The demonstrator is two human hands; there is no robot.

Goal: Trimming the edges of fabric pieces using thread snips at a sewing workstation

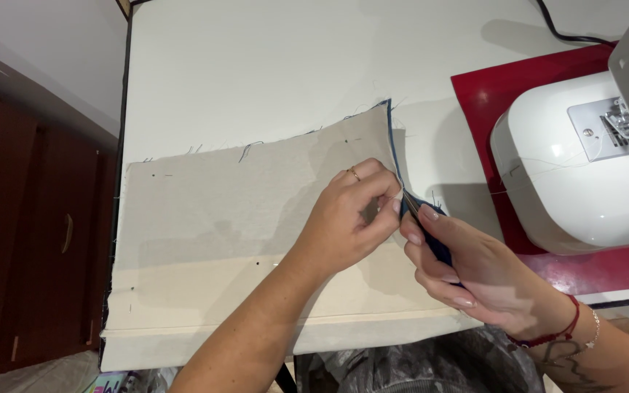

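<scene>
Centre-right of frame: left hand [351, 222] pinches the blue edge [394, 156] of the beige fabric panel [220, 240]; right hand [467, 266] grips a small dark tool [438, 247] at that edge. I'd keep the cloth flat on the white table [256, 65], working in small bites. Sewing machine [576, 160] at right

A beige cloth [212, 240] lies flat on the white desk [256, 65] — wide, faintly creased, frayed blue threads along its top edge. Its dark blue edging [396, 156] runs down the right side — pinched there between both hands.
</scene>
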